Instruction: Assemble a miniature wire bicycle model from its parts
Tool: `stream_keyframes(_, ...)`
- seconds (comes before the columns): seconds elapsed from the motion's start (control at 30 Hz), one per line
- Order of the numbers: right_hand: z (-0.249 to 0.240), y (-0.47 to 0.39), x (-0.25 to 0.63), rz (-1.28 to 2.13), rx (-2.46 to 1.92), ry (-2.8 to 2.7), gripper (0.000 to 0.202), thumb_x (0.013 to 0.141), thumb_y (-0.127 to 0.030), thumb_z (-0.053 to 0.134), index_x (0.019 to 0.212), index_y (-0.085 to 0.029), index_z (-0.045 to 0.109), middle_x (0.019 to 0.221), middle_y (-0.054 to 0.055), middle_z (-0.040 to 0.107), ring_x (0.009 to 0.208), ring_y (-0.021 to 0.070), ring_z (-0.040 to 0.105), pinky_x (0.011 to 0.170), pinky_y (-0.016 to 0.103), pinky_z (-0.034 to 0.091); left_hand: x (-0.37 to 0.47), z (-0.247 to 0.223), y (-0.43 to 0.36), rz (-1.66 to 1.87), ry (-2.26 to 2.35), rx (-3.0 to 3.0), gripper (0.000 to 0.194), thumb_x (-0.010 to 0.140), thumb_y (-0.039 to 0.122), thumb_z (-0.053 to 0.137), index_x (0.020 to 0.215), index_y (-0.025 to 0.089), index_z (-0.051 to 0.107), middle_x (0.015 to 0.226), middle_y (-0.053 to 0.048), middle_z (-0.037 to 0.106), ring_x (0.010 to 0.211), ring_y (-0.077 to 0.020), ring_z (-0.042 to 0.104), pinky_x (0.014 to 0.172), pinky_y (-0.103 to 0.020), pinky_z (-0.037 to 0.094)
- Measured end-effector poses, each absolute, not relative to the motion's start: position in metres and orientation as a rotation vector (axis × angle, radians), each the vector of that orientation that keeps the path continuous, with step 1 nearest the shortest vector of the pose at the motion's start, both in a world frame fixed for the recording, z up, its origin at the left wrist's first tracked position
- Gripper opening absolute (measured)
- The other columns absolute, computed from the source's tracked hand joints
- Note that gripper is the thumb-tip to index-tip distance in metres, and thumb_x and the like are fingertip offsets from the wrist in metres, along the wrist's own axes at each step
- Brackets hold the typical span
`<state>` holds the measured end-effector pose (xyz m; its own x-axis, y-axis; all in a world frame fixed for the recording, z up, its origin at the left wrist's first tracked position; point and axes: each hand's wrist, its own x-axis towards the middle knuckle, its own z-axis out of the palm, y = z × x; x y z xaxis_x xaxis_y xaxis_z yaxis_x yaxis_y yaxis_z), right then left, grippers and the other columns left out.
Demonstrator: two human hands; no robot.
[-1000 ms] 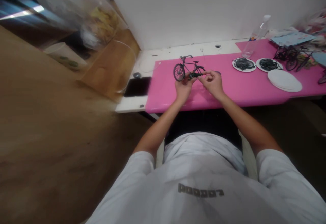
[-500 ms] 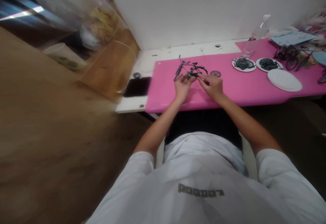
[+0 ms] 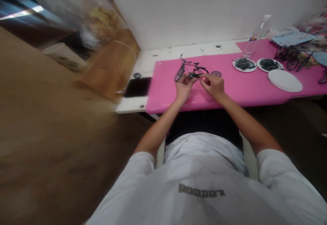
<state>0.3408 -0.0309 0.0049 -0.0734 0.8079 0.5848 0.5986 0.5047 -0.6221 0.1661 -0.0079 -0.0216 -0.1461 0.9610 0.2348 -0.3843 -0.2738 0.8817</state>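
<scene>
Bare pink mat lay open on the tabletop right of the hands; a small disc sat just beyond them, plates and a bottle crowded farther right.

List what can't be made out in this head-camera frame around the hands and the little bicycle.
- Head view: the spot on the model bicycle where the left hand and right hand meet is too small, and fingers cover it.
- Contents of the two small plates: dark tangles, too small to identify.
- Bicycles at the far right: blurred, one cut by the edge.
- Bag at upper left: blurred.
</scene>
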Motion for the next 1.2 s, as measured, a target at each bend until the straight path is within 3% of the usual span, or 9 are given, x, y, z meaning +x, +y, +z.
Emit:
stream_keyframes(0.17,-0.002,-0.026,0.345,0.058,-1.201,-1.856,0.031,0.106,-0.040,0.069,0.125,-0.026,0.089,0.084,0.008,0.081,0.087,0.0274,0.075,0.086,0.038,0.055,0.164,-0.022,-0.007,1.642,0.808,1.016,0.048,0.067,0.033,0.110,0.103,0.021,0.081,0.111,-0.007,0.086,0.125,-0.0316,0.082,0.123,-0.055,0.062)
stream_keyframes(0.33,-0.013,-0.021,0.343,-0.090,-1.198,-1.882,0.035,0.110,-0.037,0.064,0.128,-0.019,0.088,0.080,0.009,0.080,0.079,0.0246,0.075,0.080,0.036,0.054,0.166,-0.018,-0.011,1.616,0.845,0.963,0.047,0.066,0.031,0.110,0.101,0.020,0.080,0.113,-0.007,0.087,0.132,-0.0318,0.080,0.124,-0.053,0.061)
stream_keyframes(0.5,-0.015,-0.021,0.341,0.004,-1.129,-1.822,0.030,0.109,-0.038,0.067,0.122,-0.021,0.088,0.076,0.006,0.079,0.066,0.0201,0.069,0.074,0.034,0.054,0.170,-0.012,-0.016,1.618,0.824,0.923,0.039,0.068,0.018,0.107,0.098,0.019,0.081,0.111,-0.008,0.086,0.138,-0.0347,0.076,0.127,-0.058,0.058)
stream_keyframes(0.67,-0.011,-0.022,0.342,0.065,-1.069,-1.789,0.026,0.105,-0.036,0.069,0.118,-0.024,0.088,0.076,0.003,0.079,0.063,0.0182,0.065,0.069,0.032,0.053,0.169,-0.015,-0.013,1.626,0.822,0.949,0.039,0.068,0.020,0.107,0.098,0.020,0.083,0.111,-0.007,0.086,0.138,-0.0342,0.076,0.126,-0.059,0.059)
stream_keyframes(0.9,-0.006,-0.020,0.347,-0.041,-1.019,-1.880,0.027,0.106,-0.034,0.066,0.115,-0.023,0.089,0.076,0.004,0.079,0.067,0.0196,0.069,0.077,0.035,0.054,0.168,-0.018,-0.013,1.666,0.786,1.001,0.040,0.068,0.024,0.108,0.100,0.021,0.085,0.110,-0.006,0.087,0.128,-0.0315,0.081,0.124,-0.056,0.060)
stream_keyframes(1.2,-0.001,-0.024,0.346,-0.020,-1.000,-1.897,0.026,0.106,-0.033,0.066,0.116,-0.024,0.088,0.071,0.000,0.074,0.064,0.0171,0.067,0.071,0.031,0.050,0.172,-0.007,-0.022,1.664,0.826,0.915,0.040,0.069,0.018,0.107,0.099,0.019,0.080,0.115,-0.010,0.086,0.144,-0.0360,0.073,0.130,-0.061,0.055)
